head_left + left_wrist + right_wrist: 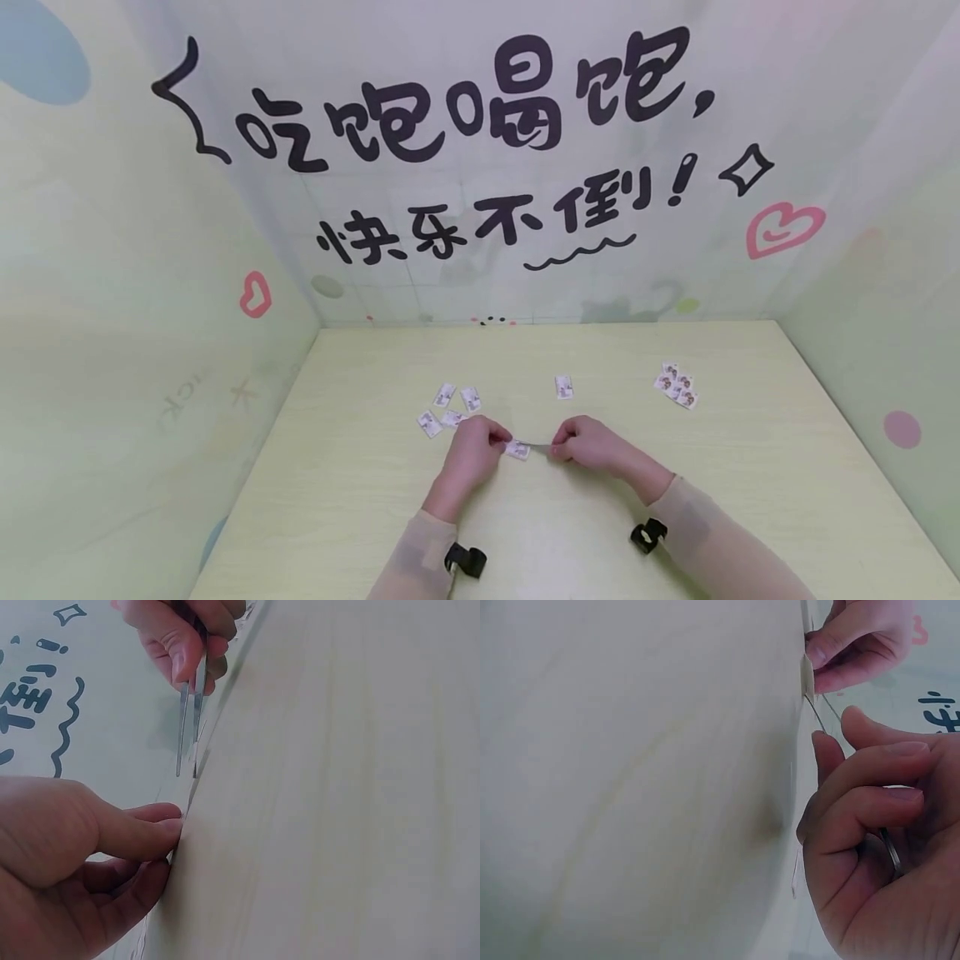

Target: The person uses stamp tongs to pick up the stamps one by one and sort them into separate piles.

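Observation:
My left hand pinches the left edge of a small printed card low over the table. Metal tweezers are gripped in my right hand, their tips pointing left at the card. In the left wrist view the two prongs of the tweezers stand slightly apart, one tip beside the thin edge of the card. The right wrist view shows the card nearly edge-on at the left hand's fingertips, while the curled fingers of my right hand hide much of the tweezers.
Several small cards lie loosely spread just beyond my left hand. One single card lies farther back near the middle. An overlapping group of cards is at the back right. Lettered walls enclose the pale wooden table.

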Demonstrator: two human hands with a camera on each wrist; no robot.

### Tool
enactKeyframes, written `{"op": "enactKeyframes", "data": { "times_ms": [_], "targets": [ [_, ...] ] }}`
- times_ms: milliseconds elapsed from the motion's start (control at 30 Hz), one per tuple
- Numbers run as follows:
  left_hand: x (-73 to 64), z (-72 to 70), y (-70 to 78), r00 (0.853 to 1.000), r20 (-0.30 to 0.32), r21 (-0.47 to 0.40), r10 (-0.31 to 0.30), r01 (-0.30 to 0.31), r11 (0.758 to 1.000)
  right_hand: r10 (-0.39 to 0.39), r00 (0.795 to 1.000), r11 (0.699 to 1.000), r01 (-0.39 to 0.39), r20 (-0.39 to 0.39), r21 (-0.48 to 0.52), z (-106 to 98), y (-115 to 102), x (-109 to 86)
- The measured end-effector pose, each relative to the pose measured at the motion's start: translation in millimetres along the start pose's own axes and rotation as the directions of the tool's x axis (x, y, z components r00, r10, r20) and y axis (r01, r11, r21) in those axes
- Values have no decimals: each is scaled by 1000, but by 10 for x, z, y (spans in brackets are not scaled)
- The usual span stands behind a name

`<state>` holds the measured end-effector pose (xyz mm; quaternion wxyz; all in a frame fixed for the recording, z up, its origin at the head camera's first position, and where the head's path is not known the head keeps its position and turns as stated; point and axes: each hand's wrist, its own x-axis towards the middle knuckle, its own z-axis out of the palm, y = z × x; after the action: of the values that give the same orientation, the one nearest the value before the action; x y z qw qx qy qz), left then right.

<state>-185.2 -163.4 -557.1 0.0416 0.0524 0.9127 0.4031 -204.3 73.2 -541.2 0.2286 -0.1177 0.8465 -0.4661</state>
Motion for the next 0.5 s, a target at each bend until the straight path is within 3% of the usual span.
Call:
{"op": "enactKeyframes", "data": {
  "times_ms": [233, 500],
  "targets": [
    [2, -22, -21, 999, 19, 25, 27, -27, 999, -19, 993, 1000, 19, 114, -6, -54, -45, 43],
    [5, -23, -38, 999, 16, 23, 50, -50, 998, -12, 992, 1000, 13, 129, -4, -14, -27, 77]
  ]
}}
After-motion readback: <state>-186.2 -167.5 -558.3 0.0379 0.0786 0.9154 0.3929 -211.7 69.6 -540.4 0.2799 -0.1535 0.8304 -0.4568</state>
